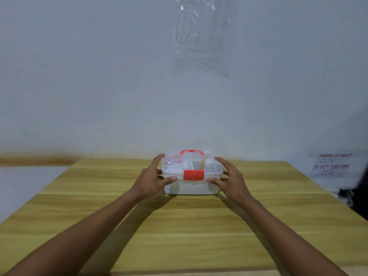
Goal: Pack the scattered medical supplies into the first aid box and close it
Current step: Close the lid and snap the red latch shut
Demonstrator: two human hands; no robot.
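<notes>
A translucent white first aid box point(192, 186) stands in the middle of the wooden table point(179, 226), its clear lid down on top. A red latch point(193, 174) sits at the front of the lid and a red handle point(191, 152) lies on top. Through the lid I see pink-capped containers at the left and white bottles at the right. My left hand point(154, 177) holds the box's left side, thumb on the front, fingers on the lid corner. My right hand point(229, 177) holds the right side the same way.
A clear plastic bag point(203, 36) is taped to the wall behind the table. A handwritten paper sign point(331, 164) is fixed to the wall at the right. Dark objects point(346, 196) lie beyond the table's right edge.
</notes>
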